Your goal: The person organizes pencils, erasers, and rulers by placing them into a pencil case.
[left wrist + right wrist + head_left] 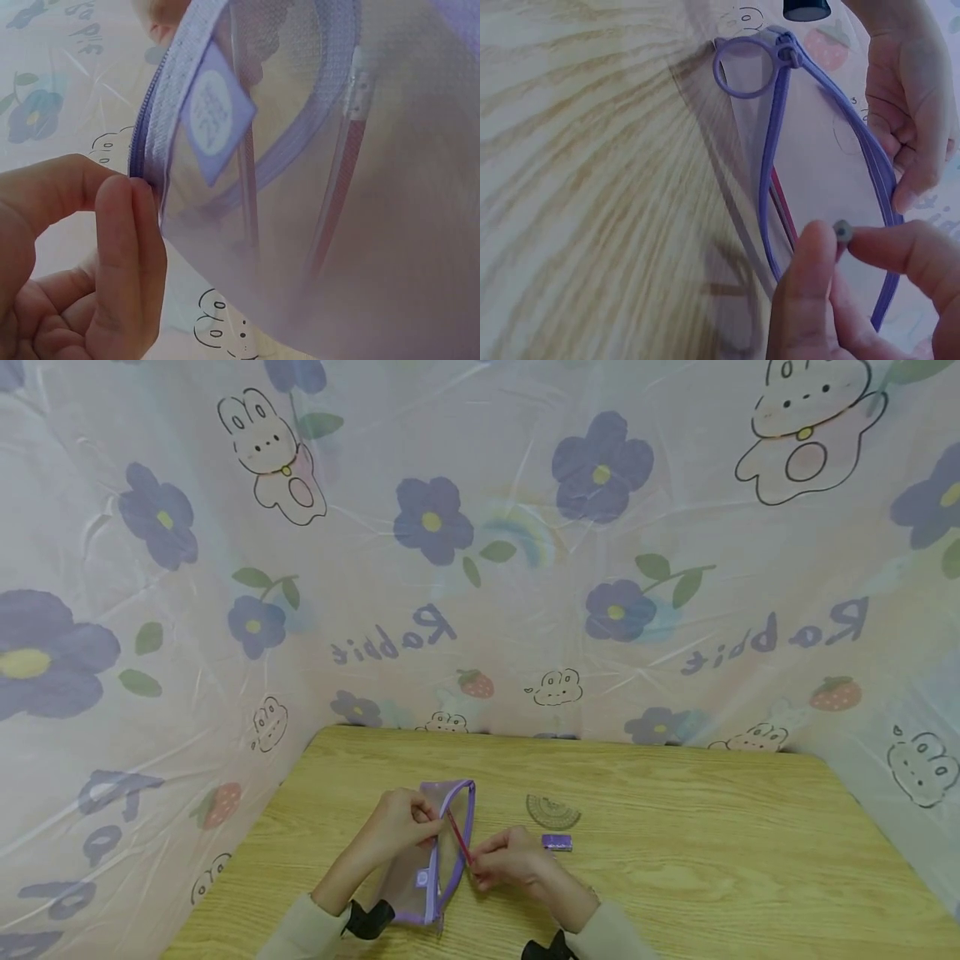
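A purple-trimmed, see-through mesh pencil case [405,877] lies on the table with its zip side spread apart. My left hand [401,821] pinches the zip edge [142,142] between thumb and fingers. In my right hand [513,860] is a red pencil [459,837], slanting into the case's mouth. Its round grey end [843,231] shows between thumb and fingertip in the right wrist view. Through the mesh in the left wrist view, a red pencil with a pale end [345,157] is visible inside. A purple ring pull [718,75] hangs at the zip's end.
Right of the case lie a clear protractor [553,812] and, nearer me, a small purple block [557,842], perhaps an eraser. The wooden table [712,860] meets a hanging flower-and-rabbit-print sheet [510,610] at the back and sides.
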A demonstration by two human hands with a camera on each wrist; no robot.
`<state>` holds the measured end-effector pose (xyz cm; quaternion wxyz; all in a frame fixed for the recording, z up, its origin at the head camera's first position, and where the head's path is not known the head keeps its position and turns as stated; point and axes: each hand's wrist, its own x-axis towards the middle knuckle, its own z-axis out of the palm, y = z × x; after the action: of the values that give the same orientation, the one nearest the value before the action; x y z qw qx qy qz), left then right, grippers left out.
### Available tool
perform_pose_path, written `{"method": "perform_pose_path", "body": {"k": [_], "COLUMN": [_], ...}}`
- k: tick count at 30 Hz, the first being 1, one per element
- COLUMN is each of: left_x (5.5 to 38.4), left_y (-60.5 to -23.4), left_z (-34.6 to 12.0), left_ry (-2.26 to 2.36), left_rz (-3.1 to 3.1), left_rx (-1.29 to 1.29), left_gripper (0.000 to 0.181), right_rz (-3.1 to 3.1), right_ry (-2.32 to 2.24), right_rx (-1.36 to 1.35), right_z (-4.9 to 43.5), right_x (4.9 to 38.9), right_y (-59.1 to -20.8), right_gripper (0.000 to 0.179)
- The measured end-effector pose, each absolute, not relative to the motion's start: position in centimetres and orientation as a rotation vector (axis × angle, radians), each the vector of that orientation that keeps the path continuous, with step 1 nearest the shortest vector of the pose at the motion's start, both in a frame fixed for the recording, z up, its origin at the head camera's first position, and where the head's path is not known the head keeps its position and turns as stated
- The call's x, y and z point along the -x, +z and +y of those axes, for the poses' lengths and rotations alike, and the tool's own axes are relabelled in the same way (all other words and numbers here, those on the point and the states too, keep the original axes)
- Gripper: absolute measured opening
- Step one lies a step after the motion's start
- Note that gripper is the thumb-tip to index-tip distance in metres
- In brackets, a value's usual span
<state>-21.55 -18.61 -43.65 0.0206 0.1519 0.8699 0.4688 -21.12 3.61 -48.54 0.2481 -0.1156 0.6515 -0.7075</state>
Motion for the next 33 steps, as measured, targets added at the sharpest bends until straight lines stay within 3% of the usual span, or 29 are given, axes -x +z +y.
{"method": "perform_pose_path", "body": {"k": [33], "left_x": [21.5], "left_y": [-43.6], "left_z": [-18.8], "left_ry": [1.450], "left_rz": [2.671], "left_rx": [-0.481], "left_gripper": [0.009], "right_rz": [1.749], "right_ry": [-1.992], "right_rx": [0.271], "right_z": [0.9], "right_x": [20.8], "right_y": [-49.4], "right_gripper": [0.022]}}
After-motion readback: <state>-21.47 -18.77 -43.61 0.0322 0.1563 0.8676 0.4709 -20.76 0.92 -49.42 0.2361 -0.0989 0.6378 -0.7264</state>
